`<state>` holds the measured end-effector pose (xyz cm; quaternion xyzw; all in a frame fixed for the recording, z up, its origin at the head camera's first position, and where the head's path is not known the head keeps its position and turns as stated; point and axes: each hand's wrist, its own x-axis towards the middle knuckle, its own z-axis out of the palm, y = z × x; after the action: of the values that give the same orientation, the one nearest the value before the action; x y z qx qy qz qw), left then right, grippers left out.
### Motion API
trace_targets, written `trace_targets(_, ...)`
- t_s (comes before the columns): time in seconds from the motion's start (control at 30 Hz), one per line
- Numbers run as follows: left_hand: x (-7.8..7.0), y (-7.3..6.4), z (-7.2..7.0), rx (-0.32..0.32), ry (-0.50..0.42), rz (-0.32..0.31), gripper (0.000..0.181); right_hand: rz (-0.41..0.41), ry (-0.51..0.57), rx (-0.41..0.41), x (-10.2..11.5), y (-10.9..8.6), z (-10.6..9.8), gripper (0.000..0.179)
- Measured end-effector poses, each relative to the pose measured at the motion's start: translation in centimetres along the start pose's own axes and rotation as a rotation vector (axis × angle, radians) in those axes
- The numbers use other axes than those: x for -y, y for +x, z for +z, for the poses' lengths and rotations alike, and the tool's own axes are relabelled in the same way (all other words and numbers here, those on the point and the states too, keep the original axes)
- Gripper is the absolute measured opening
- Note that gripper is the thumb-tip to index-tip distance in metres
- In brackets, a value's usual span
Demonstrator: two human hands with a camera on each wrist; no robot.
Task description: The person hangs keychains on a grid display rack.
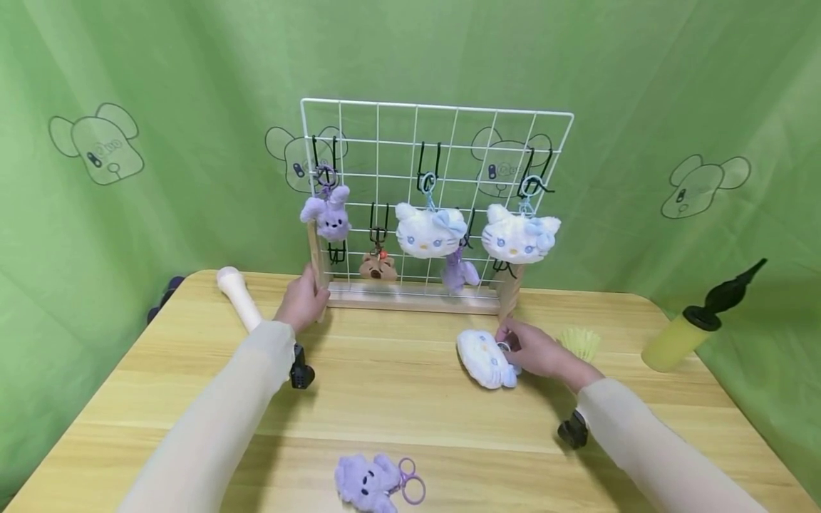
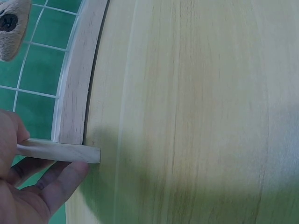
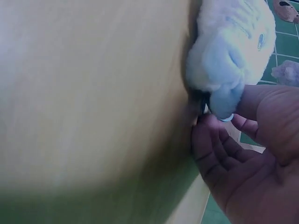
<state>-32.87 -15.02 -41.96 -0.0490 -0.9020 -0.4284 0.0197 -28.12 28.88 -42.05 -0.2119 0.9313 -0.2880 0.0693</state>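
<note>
At the back of the table stands a white wire grid rack with a wooden base (image 1: 410,303). My left hand (image 1: 301,298) grips its left wooden foot (image 2: 70,151) between thumb and fingers. A white cat plush keychain (image 1: 479,358) with a pale blue bow lies on the table in front of the rack's right end. With fingertips and thumb, my right hand (image 1: 532,347) pinches the ring end of that keychain; the fingers partly hide the ring. On black hooks hang two more white cat plushes (image 1: 423,241), purple plushes (image 1: 332,222) and a brown bear plush (image 1: 377,269).
Near the front edge lies a purple plush keychain (image 1: 362,481) with purple rings. A white stick with a rounded head (image 1: 239,296) lies beyond my left forearm. At the right stand a yellow pump (image 1: 670,345) with a black nozzle and, behind my right wrist, a yellow ribbed object (image 1: 580,342).
</note>
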Motion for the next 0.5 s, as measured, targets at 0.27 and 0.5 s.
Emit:
trace_targets(0.27,-0.1,-0.1,0.0,0.003,-0.005,-0.008,0.058,0.042,0.022,-0.005,0.2,-0.6,-0.1,0.007)
trace_targets(0.5,0.2,0.1,0.1,-0.003,-0.006,0.006,0.058,-0.033,-0.013,-0.069,-0.2,-1.1,0.0,0.005)
